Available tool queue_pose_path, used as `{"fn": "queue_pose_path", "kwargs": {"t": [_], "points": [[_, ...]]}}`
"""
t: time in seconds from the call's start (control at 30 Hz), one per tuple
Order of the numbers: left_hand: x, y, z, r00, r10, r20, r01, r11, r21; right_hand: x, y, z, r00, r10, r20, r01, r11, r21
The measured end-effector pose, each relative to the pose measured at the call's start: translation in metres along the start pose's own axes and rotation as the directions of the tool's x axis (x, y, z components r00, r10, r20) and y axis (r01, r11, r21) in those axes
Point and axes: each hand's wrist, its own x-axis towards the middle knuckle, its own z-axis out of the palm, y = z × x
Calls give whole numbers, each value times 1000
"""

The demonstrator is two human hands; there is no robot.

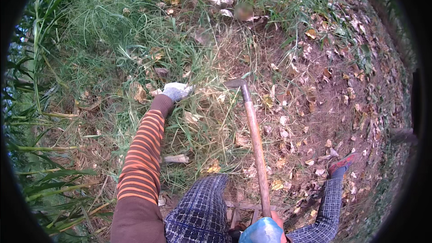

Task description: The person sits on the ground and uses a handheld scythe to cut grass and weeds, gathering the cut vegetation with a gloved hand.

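My left hand [179, 91], in a white knitted glove with a grey cuff, is down in the green grass [199, 74] left of centre; its fingers are partly hidden, and whether they grip any blades cannot be told. At the bottom, my right hand [277, 221] is closed around the lower end of a sickle's long wooden handle [257, 145]. The sickle's dark metal blade [235, 83] points left, close to the ground, a short way right of my left hand. A blue covering hides part of my right hand.
Tall leafy plants [37, 108] line the left edge. Dry leaves [283, 120] and dead grass cover the ground at right. My legs in checked trousers [199, 206] are at the bottom, with a red shoe [344, 162] at right. Slats of a low wooden seat [248, 206] show between them.
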Motion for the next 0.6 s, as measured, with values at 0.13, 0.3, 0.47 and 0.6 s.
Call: {"fn": "queue_pose_path", "kwargs": {"t": [0.13,0.3,0.47,0.6], "points": [[-31,4,3,993,37,-111,-39,999,-14,-17,-78,73,897,-433,-89,252,665,-703],[-38,2,31,964,201,-174,-200,980,26,39,-131,68,686,-727,46,501,425,-754],[-65,4,28,877,277,-393,-239,960,143,103,-207,110,584,-787,202,600,250,-760],[-61,7,29,839,307,-449,-233,949,213,133,-247,146,495,-802,335,606,42,-794]]}}
